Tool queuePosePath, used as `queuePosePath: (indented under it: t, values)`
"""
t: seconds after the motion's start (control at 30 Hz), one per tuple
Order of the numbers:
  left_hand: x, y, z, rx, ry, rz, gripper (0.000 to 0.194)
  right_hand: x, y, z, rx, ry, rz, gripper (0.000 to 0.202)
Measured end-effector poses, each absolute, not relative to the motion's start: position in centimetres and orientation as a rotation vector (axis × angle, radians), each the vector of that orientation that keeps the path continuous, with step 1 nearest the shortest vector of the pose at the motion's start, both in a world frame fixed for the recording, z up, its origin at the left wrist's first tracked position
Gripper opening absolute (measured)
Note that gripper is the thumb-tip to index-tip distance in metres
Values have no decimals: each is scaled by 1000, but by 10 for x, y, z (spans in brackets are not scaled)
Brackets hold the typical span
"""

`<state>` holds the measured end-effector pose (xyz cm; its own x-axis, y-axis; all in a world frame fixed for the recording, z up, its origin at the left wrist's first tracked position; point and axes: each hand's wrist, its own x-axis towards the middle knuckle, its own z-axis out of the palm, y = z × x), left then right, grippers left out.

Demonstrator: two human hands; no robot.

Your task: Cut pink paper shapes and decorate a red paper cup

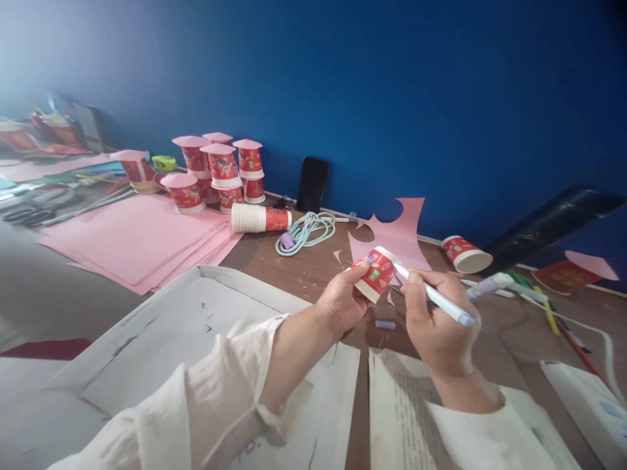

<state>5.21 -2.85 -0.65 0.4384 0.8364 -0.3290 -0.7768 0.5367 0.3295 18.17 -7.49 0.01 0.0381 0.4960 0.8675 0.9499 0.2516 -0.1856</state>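
Observation:
Tilted on its side, a red patterned paper cup (376,273) is held by my left hand (344,297), with the thumb on its printed wall. My right hand (438,320) grips a white marker (443,301) with a pale blue end. The marker's tip is close to the cup's right edge; whether they touch I cannot tell. Below the cup lies a small pale purple cap (385,324) on the brown table (274,264). Behind my hands is a pink sheet with round cutouts (399,228).
Several red cups with pink paper tops (224,168) stand at the back left, beside stacked pink sheets (142,235) and nested cups (249,218). A coiled cable (308,232) and a phone (313,184) sit centrally. Another cup (463,253) lies right. Papers (399,398) cover the front.

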Motion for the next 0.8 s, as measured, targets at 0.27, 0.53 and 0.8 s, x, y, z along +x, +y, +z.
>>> queuePosePath:
  t: [0.27,0.53,0.8]
  values:
    - [53,-27,-12,173,466,1026,14,177,-76,2,-1383,-1612,-600,11]
    - [53,-26,-14,170,455,1035,13,174,-77,2,-1398,-1625,-579,13]
    - [52,-27,-12,160,436,1029,12,172,-78,2,-1385,-1652,-556,12]
